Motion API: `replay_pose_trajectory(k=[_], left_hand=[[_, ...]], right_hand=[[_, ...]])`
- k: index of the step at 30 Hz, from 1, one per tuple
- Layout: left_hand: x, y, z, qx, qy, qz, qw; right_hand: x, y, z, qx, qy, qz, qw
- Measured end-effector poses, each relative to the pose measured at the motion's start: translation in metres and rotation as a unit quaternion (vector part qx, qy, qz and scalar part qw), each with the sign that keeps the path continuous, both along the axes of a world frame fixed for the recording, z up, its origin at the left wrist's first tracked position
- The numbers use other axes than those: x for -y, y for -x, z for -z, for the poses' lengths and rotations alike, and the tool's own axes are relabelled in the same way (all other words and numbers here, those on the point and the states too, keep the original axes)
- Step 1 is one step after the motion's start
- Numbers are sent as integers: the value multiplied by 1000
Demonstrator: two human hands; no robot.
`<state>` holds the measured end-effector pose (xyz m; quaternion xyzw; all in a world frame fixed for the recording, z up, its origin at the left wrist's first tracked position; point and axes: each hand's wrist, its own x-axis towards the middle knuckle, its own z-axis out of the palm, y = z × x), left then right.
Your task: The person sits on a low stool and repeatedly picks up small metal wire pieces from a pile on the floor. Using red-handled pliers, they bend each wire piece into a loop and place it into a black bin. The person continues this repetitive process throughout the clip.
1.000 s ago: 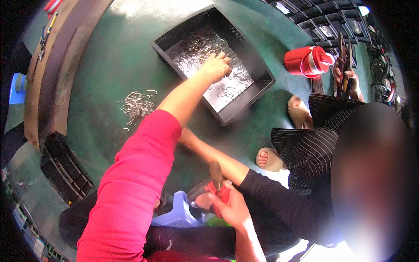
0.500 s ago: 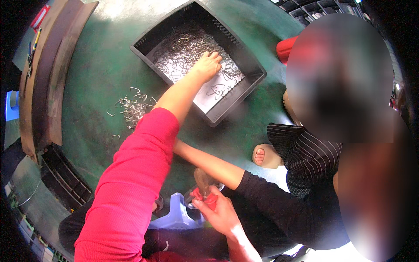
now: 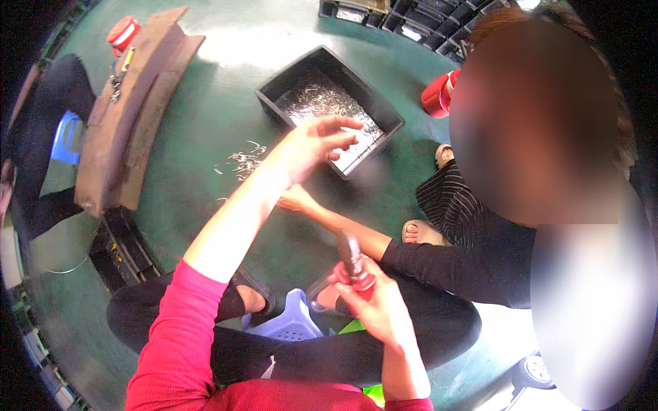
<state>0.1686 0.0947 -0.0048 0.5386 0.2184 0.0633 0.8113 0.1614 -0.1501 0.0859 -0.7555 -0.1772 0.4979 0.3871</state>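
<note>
My left hand (image 3: 312,147) is raised over the near side of a black plastic crate (image 3: 373,147), its fingers apart and nothing visible between them. Many small curved metal hooks (image 3: 319,99) lie on a white sheet inside the crate. Lower down, in front of my lap, my right hand (image 3: 377,301) grips red-handled pliers (image 3: 351,257) whose metal jaws point up; motion blurs the jaws. A loose pile of hooks (image 3: 245,162) lies on the green floor left of the crate. A co-worker's hand (image 3: 296,198) reaches in below my left forearm, near that pile.
A light-blue plastic stool (image 3: 288,322) stands between my legs. At the left is a long rusty beam (image 3: 140,103) bearing yellow-handled pliers (image 3: 127,61). A co-worker sits close on the right, by a red flask (image 3: 439,96). Black crates (image 3: 425,27) line the back.
My left hand has come up out of the hooks in the crate and back toward me. My right hand has risen slightly with the pliers. The whole view has shifted.
</note>
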Motion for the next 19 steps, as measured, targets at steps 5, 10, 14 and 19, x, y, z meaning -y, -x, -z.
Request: replay_pose_trajectory(k=[5, 10, 14, 19], left_hand=[[45, 84, -66, 7, 12, -16, 1000], [91, 156, -91, -12, -1, -96, 995], [110, 191, -101, -8, 13, -93, 996], [112, 210, -97, 13, 124, -49, 991]], right_hand=[[36, 6, -27, 65, -45, -54, 995], [46, 14, -37, 133, -66, -148, 978], [46, 22, -37, 106, -53, -184, 976], [45, 34, -36, 35, -26, -193, 980]])
